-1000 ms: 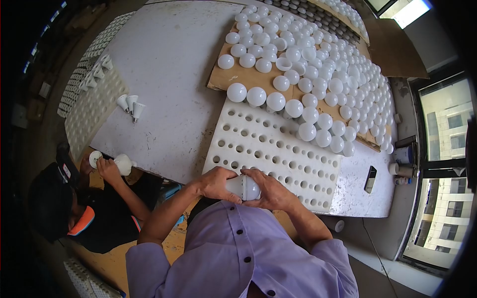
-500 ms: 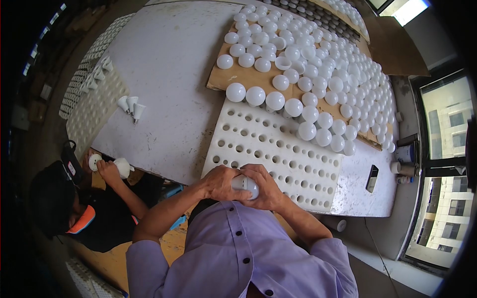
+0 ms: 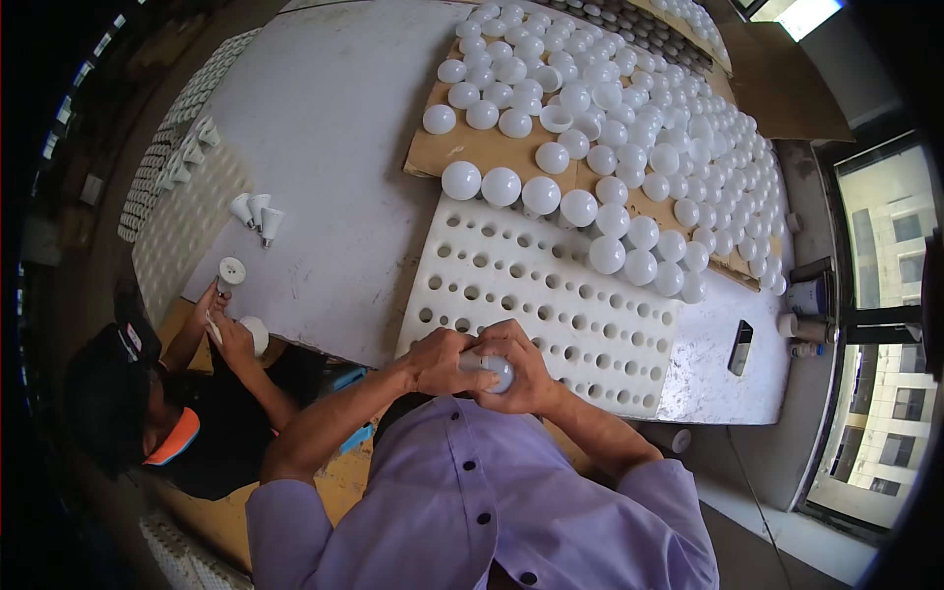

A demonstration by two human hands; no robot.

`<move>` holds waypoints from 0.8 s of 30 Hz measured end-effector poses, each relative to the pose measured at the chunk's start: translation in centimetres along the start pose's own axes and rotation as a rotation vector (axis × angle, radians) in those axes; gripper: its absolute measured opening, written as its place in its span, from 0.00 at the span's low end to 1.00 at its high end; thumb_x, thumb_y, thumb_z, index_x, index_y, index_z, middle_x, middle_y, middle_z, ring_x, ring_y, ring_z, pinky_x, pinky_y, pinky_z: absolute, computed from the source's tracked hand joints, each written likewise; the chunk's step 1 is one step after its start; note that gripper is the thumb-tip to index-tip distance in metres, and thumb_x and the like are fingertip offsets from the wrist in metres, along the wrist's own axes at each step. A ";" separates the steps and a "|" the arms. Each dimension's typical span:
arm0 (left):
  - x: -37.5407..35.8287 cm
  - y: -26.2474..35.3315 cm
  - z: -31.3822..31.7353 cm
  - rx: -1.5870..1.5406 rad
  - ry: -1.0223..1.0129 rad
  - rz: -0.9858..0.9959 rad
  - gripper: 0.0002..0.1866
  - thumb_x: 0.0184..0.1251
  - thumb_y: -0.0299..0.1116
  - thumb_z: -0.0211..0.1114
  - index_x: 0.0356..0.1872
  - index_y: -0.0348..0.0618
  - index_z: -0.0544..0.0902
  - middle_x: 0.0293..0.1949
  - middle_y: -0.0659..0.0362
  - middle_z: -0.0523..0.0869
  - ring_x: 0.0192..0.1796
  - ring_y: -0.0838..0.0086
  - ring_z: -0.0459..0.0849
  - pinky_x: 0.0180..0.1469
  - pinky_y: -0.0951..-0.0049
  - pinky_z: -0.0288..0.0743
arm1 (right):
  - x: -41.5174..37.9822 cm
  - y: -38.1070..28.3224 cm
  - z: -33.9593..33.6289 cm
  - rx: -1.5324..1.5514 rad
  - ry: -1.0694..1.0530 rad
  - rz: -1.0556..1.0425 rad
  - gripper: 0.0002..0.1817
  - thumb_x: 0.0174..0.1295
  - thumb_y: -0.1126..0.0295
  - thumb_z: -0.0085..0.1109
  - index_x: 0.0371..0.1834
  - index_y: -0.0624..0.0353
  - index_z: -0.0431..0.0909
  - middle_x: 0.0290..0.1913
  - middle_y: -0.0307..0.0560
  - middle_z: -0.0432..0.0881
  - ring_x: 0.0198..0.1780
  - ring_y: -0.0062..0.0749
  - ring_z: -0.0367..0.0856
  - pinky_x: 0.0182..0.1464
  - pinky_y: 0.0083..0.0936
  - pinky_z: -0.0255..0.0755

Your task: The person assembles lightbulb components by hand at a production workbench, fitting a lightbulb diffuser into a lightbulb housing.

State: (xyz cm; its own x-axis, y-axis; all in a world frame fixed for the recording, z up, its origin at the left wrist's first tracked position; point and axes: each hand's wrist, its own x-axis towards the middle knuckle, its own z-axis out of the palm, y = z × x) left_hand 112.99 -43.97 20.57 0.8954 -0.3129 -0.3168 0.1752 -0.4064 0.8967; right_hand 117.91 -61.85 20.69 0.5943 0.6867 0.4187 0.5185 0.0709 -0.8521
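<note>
Close to my shirt front, both hands grip one white light bulb point(image 3: 500, 375) from either side. My left hand point(image 3: 438, 363) is closed round its left end, the fingers meeting those of the other hand. My right hand point(image 3: 526, 372) wraps the rounded white end. Most of the bulb is hidden by the fingers. Just beyond the hands lies a white foam tray point(image 3: 460, 261) with rows of round holes. Along its far edge sit several white bulb domes point(image 3: 501, 187).
More domes cover a cardboard sheet point(image 3: 433, 155) at the back right. A phone point(image 3: 739, 347) lies at the table's right. Left are several bulb bases point(image 3: 270, 226) and another foam tray point(image 3: 187, 231). A co-worker's hands point(image 3: 228, 334) hold a white round part point(image 3: 232, 271).
My hands stay in nearly the same place, with less of the bulb showing between them. The co-worker's hands have shifted, and a white round part is now held farther forward over the table.
</note>
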 end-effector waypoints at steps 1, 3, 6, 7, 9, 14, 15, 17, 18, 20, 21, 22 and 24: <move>0.4 -0.4 0.0 0.004 -0.004 0.018 0.32 0.46 0.56 0.68 0.33 0.28 0.82 0.25 0.47 0.84 0.32 0.61 0.85 0.37 0.68 0.77 | 0.3 -0.2 -0.1 0.027 0.008 0.077 0.32 0.35 0.77 0.71 0.49 0.60 0.69 0.45 0.50 0.73 0.47 0.43 0.75 0.46 0.32 0.73; 0.6 -1.6 0.1 -0.306 -0.069 -0.146 0.35 0.51 0.61 0.67 0.34 0.29 0.82 0.25 0.51 0.84 0.33 0.66 0.85 0.35 0.72 0.77 | -0.1 0.4 -0.3 0.064 0.037 0.153 0.36 0.38 0.75 0.74 0.52 0.60 0.64 0.46 0.50 0.73 0.48 0.42 0.75 0.49 0.32 0.73; 1.2 -4.0 0.5 -0.509 -0.019 -0.060 0.34 0.57 0.57 0.67 0.42 0.28 0.80 0.35 0.51 0.84 0.40 0.70 0.84 0.40 0.74 0.77 | -0.2 1.8 -2.4 -0.055 -0.003 0.274 0.33 0.40 0.72 0.75 0.50 0.57 0.64 0.48 0.50 0.73 0.50 0.40 0.75 0.51 0.33 0.72; 1.1 -3.7 0.5 -0.643 0.076 -0.042 0.32 0.58 0.53 0.68 0.45 0.26 0.79 0.39 0.48 0.84 0.43 0.70 0.84 0.43 0.74 0.78 | 0.2 2.5 -4.1 -0.066 0.049 0.420 0.34 0.40 0.71 0.76 0.50 0.57 0.64 0.49 0.52 0.73 0.51 0.43 0.75 0.51 0.36 0.72; 0.7 -4.6 0.1 -0.440 0.214 -0.058 0.29 0.60 0.44 0.70 0.51 0.26 0.77 0.48 0.44 0.82 0.48 0.69 0.83 0.48 0.73 0.78 | 2.0 4.6 -7.6 -0.502 0.185 0.238 0.34 0.37 0.71 0.76 0.49 0.58 0.67 0.50 0.55 0.73 0.51 0.51 0.74 0.50 0.41 0.73; 0.6 -6.6 -0.5 -0.363 0.291 -0.186 0.25 0.59 0.37 0.69 0.53 0.30 0.76 0.50 0.46 0.82 0.48 0.68 0.84 0.48 0.72 0.78 | 5.1 10.1 -11.4 -0.909 -0.032 0.334 0.32 0.42 0.67 0.72 0.54 0.54 0.73 0.57 0.50 0.70 0.58 0.50 0.69 0.59 0.41 0.68; 0.5 -6.7 -0.9 -0.263 0.343 -0.183 0.24 0.60 0.36 0.68 0.53 0.31 0.76 0.50 0.47 0.83 0.48 0.70 0.84 0.47 0.72 0.79 | 5.4 11.0 -11.7 -0.938 -0.087 0.334 0.32 0.43 0.66 0.72 0.56 0.52 0.73 0.58 0.49 0.70 0.59 0.49 0.68 0.60 0.41 0.67; -0.6 -6.9 -2.3 -0.218 0.393 -0.188 0.22 0.60 0.33 0.68 0.52 0.31 0.77 0.49 0.48 0.84 0.47 0.71 0.84 0.47 0.75 0.78 | 6.0 10.6 -11.7 -0.951 -0.079 0.323 0.32 0.45 0.64 0.72 0.57 0.51 0.73 0.59 0.49 0.70 0.59 0.48 0.68 0.62 0.41 0.65; -1.4 -7.5 -2.9 -0.209 0.504 -0.205 0.22 0.59 0.31 0.68 0.52 0.32 0.77 0.49 0.48 0.84 0.47 0.70 0.84 0.46 0.75 0.78 | 6.7 10.6 -12.3 -0.915 -0.007 0.290 0.30 0.45 0.64 0.72 0.55 0.52 0.74 0.57 0.49 0.72 0.59 0.49 0.69 0.61 0.41 0.66; -2.7 -9.8 -4.5 -0.210 0.719 -0.263 0.21 0.58 0.28 0.67 0.53 0.33 0.77 0.49 0.49 0.84 0.48 0.69 0.85 0.43 0.74 0.78 | 8.3 11.1 -14.2 -0.834 0.206 0.229 0.23 0.48 0.66 0.70 0.49 0.54 0.77 0.52 0.50 0.76 0.54 0.49 0.74 0.55 0.40 0.71; -3.0 -11.4 -5.3 -0.219 0.816 -0.305 0.22 0.57 0.26 0.67 0.53 0.33 0.77 0.49 0.48 0.84 0.48 0.68 0.85 0.41 0.74 0.78 | 9.5 11.5 -15.5 -0.864 0.314 0.265 0.20 0.51 0.67 0.67 0.48 0.54 0.78 0.49 0.51 0.79 0.49 0.49 0.78 0.49 0.39 0.74; -3.0 -12.4 -6.1 -0.223 0.811 -0.308 0.22 0.57 0.26 0.67 0.53 0.33 0.77 0.49 0.48 0.84 0.48 0.68 0.85 0.41 0.74 0.78 | 10.4 12.9 -17.3 -0.866 0.316 0.489 0.18 0.54 0.65 0.65 0.49 0.55 0.77 0.44 0.52 0.82 0.44 0.50 0.81 0.46 0.39 0.74; -4.3 -14.5 -8.8 0.011 1.050 -0.394 0.22 0.57 0.27 0.67 0.54 0.33 0.77 0.51 0.45 0.82 0.49 0.65 0.84 0.40 0.74 0.78 | 13.0 14.8 -20.1 -1.027 0.240 0.735 0.24 0.55 0.54 0.63 0.50 0.57 0.77 0.42 0.56 0.83 0.44 0.51 0.82 0.46 0.40 0.74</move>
State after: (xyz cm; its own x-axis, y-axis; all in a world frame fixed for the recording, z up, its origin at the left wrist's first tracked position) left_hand 110.23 -29.17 11.71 0.6805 0.7160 -0.1555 0.5237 -0.3269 0.7867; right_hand 145.65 -66.38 19.82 0.9806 0.1725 0.0935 0.1936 -0.9277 -0.3191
